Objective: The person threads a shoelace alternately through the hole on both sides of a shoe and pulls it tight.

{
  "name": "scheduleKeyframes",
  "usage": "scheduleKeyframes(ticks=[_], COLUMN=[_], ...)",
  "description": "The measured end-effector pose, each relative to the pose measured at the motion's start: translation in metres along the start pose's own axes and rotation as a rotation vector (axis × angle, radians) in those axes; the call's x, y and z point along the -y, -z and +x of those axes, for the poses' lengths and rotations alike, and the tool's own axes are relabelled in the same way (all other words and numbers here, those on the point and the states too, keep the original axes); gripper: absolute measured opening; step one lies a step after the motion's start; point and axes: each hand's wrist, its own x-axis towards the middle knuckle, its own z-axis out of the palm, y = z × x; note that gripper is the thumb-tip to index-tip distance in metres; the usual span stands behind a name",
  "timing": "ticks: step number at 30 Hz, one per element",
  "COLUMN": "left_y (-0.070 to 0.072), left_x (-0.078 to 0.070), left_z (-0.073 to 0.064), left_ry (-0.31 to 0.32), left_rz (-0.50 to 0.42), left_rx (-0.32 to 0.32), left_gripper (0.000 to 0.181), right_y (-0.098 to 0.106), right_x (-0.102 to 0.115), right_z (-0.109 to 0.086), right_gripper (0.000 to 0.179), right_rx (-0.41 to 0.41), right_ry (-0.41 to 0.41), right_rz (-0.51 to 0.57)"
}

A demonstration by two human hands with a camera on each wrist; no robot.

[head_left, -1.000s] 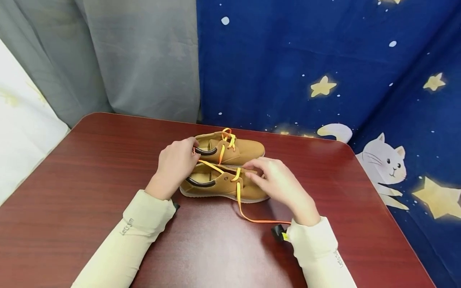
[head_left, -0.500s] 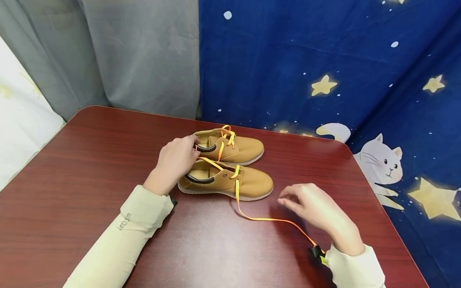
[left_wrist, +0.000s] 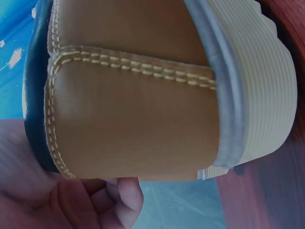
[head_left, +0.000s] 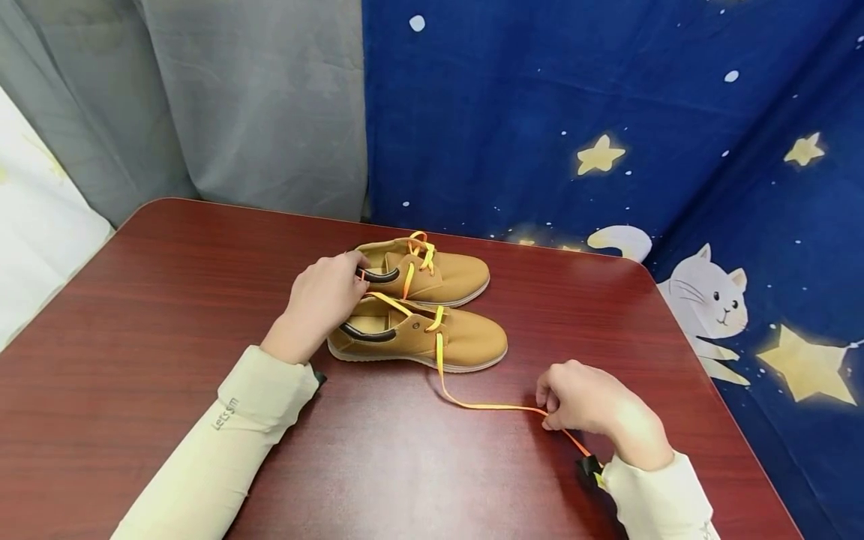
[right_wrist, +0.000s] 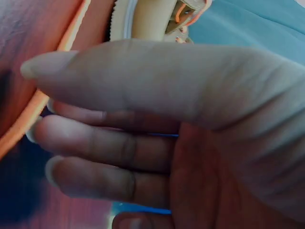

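Two tan shoes with orange-yellow laces stand side by side on the table. My left hand (head_left: 324, 292) is at the heels, pinching one end of the near shoe's shoelace (head_left: 391, 302); its fingertips are partly hidden. The left wrist view is filled by the near shoe's heel (left_wrist: 138, 119), with curled fingers beyond it. The near shoe (head_left: 472, 341) has its other lace end (head_left: 482, 406) trailing over the table to the right. My right hand (head_left: 594, 405) is lowered over that end, thumb and fingertips right at the lace (right_wrist: 71, 33), fingers gently bent.
The far shoe (head_left: 466, 276) has its lace tied in a bow. Dark red wood forms the table (head_left: 169, 337). Behind it hang a grey curtain (head_left: 263, 105) and a blue starry curtain (head_left: 486, 112).
My right hand has left the near shoe's toe, moved right and then down to the trailing lace end. My left hand stays at the heels with the other end.
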Motion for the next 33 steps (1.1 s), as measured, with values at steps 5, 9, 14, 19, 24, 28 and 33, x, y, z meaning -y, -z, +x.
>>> scheduleKeyframes(ticks=[5,9,14,19,24,28,33], left_y=[-0.001,-0.001,0.0,0.0,0.0,0.0,-0.001], left_x=[0.001,0.001,0.0,0.0,0.0,0.0,0.0], left_z=[0.001,0.001,0.0,0.001,0.001,0.001,0.001], left_ry=[0.013,0.015,0.007,0.007,0.005,0.006,0.006], left_rz=[0.001,-0.003,-0.001,0.01,0.02,0.024,0.022], left_rx=[0.005,0.005,0.011,0.01,0.008,0.001,-0.001], left_gripper=[0.03,0.03,0.03,0.03,0.031,0.031,0.03], right_y=[-0.006,-0.007,-0.001,0.005,0.007,0.008,0.009], right_x=[0.003,0.004,0.005,0.006,0.006,0.005,0.005], right_z=[0.005,0.006,0.004,0.002,0.002,0.002,0.003], right_gripper=[0.027,0.03,0.028,0.023,0.021,0.021,0.019], right_rx=[-0.009,-0.021,-0.113,-0.386,-0.663,-0.784,-0.849], right_ry=[0.034,0.11,0.183,0.211,0.288,0.343,0.402], right_rz=[-0.017,-0.015,0.001,-0.098,-0.197,-0.223,-0.225])
